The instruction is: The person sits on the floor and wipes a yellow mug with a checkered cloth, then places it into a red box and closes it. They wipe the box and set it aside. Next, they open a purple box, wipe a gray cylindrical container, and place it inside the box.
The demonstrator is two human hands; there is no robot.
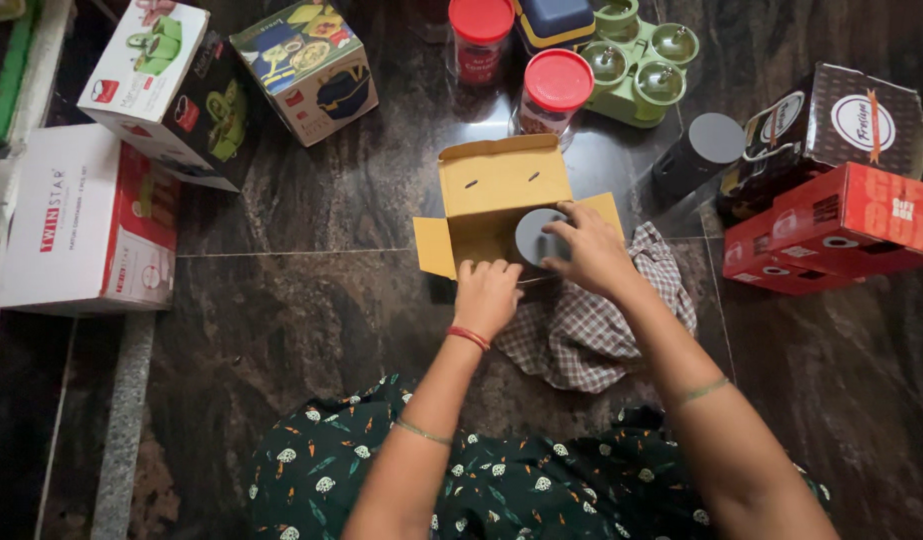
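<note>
Cardboard box (496, 190) looks light and floppy, so left hand (484, 293) grips its front edge; right hand (587, 245) pinches the smooth grey lid (534, 237) at the rim, centre frame.

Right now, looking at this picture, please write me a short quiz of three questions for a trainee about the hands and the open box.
1. True or false: the right hand grips a grey round container at the open cardboard box.
2. Where does the left hand rest? A) on the near edge of the cardboard box; B) on a red-lidded jar; C) on the white box.
3. Fill in: beside the cardboard box, under the right forearm, lies a checked ____.

Key: 1 true; 2 A; 3 cloth.
</note>
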